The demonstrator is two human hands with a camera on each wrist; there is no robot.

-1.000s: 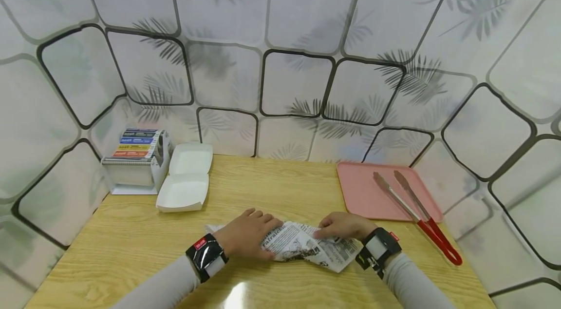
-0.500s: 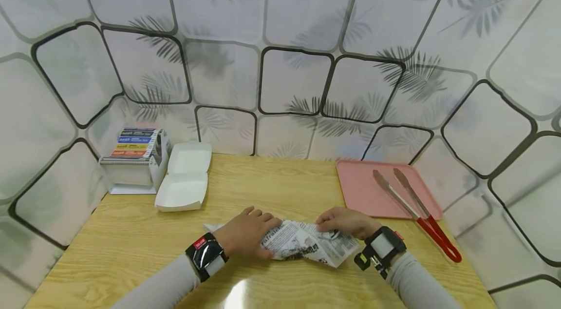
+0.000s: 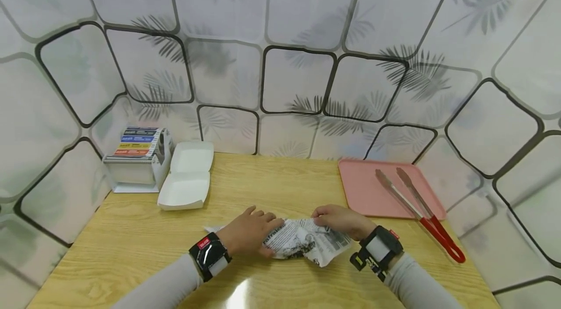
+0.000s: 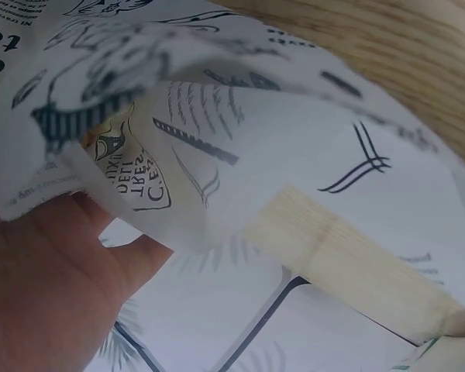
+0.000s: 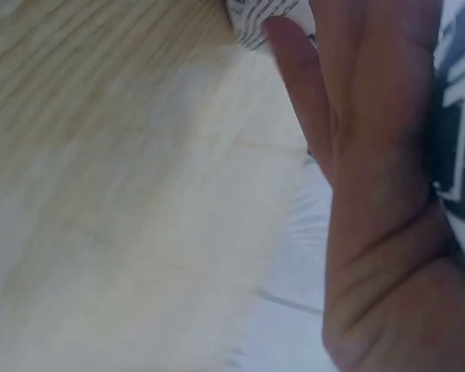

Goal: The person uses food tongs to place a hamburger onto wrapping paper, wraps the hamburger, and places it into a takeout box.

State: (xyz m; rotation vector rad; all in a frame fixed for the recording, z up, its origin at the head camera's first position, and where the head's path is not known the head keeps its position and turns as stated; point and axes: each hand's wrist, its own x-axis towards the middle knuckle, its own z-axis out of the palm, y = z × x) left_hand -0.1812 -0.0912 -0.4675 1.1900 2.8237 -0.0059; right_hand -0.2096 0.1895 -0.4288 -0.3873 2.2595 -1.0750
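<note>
In the head view a sheet of newspaper-print wrapping paper (image 3: 289,241) lies bunched lengthwise on the table, its right part folded over. My left hand (image 3: 247,233) holds its left half, fingers over the far side and thumb at the near side. At the far edge of the right end, my right hand (image 3: 342,220) pinches the paper between thumb and fingers. The left wrist view shows the loose paper (image 4: 240,147) curving up past the left thumb (image 4: 143,260); a small yellowish patch shows there, but what it is stays unclear. In the right wrist view only a corner of paper (image 5: 256,19) appears.
A hinged white takeaway box (image 3: 184,192) stands open at the back left, beside a dispenser (image 3: 133,158) with coloured labels. On the right, red-handled tongs (image 3: 431,223) lie partly on a pink tray (image 3: 359,192). A patterned curtain (image 3: 289,80) surrounds the wooden table (image 3: 144,245).
My right hand has shifted slightly away from me and to the left, drawing the right end of the paper over with it. The left hand has stayed in place.
</note>
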